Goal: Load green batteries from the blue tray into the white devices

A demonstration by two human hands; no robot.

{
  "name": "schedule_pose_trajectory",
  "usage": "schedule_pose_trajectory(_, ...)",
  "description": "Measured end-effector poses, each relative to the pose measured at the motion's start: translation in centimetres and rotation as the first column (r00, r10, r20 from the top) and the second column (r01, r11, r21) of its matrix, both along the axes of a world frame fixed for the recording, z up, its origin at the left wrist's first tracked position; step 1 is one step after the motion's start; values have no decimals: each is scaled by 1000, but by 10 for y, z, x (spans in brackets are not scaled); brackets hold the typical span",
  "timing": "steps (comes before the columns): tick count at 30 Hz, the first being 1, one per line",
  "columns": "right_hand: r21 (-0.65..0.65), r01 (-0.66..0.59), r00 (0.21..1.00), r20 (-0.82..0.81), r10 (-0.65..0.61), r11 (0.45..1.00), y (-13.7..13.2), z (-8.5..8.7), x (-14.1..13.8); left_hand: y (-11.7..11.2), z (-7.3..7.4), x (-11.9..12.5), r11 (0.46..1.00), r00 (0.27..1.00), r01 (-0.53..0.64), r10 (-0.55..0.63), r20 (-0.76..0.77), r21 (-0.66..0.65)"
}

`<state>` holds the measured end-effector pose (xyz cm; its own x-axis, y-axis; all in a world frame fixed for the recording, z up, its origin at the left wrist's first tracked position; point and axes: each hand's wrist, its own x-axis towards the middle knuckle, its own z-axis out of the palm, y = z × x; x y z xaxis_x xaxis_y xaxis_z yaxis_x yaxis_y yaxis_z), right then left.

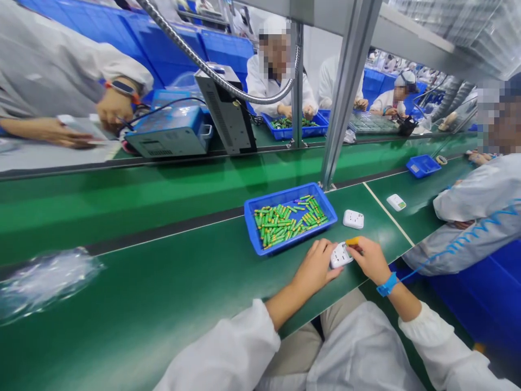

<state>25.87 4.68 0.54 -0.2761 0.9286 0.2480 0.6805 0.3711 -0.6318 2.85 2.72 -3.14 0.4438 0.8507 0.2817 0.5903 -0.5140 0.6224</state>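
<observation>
My left hand and my right hand both grip a small white plastic device resting on the green bench. The right hand's fingertip wears an orange cot and its wrist a blue strap. Just beyond the hands stands a blue tray full of green batteries. A second white device lies right of the tray.
A third white device lies farther right, near a small blue tray. A clear plastic bag lies at far left. A metal post rises behind the tray. Other workers sit across the belt and at my right.
</observation>
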Motion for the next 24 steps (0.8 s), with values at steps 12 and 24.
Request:
schedule_pose_trajectory(12, 60, -24, 999, 38, 22, 998, -36, 4, -5, -2, 8, -1, 1000, 999, -16, 15, -52, -17)
schedule_pose_trajectory(24, -121, -656, 639, 437, 633, 745, 137, 45, -143, 2, 11, -2, 999, 998, 10, -12, -60, -34)
